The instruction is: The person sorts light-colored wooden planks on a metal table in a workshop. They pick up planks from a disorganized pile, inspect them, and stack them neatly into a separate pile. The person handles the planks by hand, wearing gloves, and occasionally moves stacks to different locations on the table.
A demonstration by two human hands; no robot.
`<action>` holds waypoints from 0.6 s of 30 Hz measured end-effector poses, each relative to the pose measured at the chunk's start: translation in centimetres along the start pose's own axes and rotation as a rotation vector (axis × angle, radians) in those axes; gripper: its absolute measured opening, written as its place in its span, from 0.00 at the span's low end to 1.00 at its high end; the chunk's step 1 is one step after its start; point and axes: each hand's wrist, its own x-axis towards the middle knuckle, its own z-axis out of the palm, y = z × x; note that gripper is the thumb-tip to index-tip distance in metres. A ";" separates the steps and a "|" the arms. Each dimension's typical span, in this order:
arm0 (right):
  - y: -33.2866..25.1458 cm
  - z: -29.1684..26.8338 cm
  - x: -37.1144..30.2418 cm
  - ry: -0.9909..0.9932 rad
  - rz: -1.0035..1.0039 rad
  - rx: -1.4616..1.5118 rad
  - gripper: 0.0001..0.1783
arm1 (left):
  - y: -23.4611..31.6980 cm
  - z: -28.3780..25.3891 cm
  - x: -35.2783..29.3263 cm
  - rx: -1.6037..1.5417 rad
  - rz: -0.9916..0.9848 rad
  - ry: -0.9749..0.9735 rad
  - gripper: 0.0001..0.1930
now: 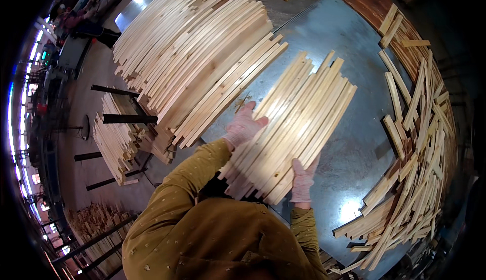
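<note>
Brown clothing [228, 237] fronts gloved hands [244, 127] [302, 181] holding wooden strips [292, 130].

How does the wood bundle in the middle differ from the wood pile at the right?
Arrangement: the middle bundle has strips lying side by side, roughly parallel; the right-hand pile is jumbled, many strips crossing.
Contact: the middle bundle lies between the left grip and the right grip; neither touches the right-hand pile.
Spread: the middle bundle is compact; the right-hand pile sprawls.
Shared: both are pale wooden strips with uneven ends.
</note>
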 end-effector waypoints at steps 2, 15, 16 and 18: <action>3.1 1.5 -0.8 -0.013 -0.037 -0.184 0.63 | 1.7 -3.3 -0.5 0.252 -0.082 -0.086 0.42; 1.3 7.0 -2.2 -0.065 -0.072 -0.712 0.59 | -4.4 -17.4 3.2 0.863 -0.059 0.449 0.52; 1.9 7.6 -2.4 -0.026 -0.083 -0.716 0.59 | -3.9 -17.8 3.6 0.856 -0.100 0.380 0.52; 2.5 8.1 -2.3 0.024 -0.163 -0.828 0.58 | -4.2 -18.0 3.8 0.863 -0.052 0.398 0.51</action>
